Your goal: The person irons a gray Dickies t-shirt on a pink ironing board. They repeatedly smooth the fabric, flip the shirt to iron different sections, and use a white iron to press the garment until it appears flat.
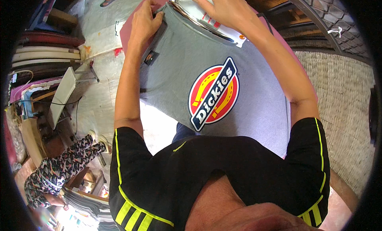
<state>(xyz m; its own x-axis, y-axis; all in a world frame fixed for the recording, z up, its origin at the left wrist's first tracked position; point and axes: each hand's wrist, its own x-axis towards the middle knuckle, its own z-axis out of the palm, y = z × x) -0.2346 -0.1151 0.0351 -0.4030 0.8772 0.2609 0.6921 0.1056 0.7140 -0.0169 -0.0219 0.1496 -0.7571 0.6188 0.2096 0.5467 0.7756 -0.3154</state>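
A grey T-shirt (pixel 167 72) with a round red, yellow and navy emblem (pixel 213 94) lies spread over a dark red padded board (pixel 128 30). At the far left edge of the cloth, my left hand (pixel 146 20) pinches the fabric between thumb and fingers. My right hand (pixel 229 10) is closed around the handle of a white iron (pixel 223 27) with red print and an orange knob. The iron rests on the far part of the shirt, and its front is partly cut off by the frame's top. A small dark label (pixel 149 57) shows near my left forearm.
To the left stand stacked boards and fabric (pixel 47 52) and a tilted pale folding panel (pixel 63 95). A person in patterned clothes (pixel 59 167) is at the lower left, beside piled cloth (pixel 85 205). A metal lattice gate (pixel 338 16) and woven wall (pixel 334 99) run along the right.
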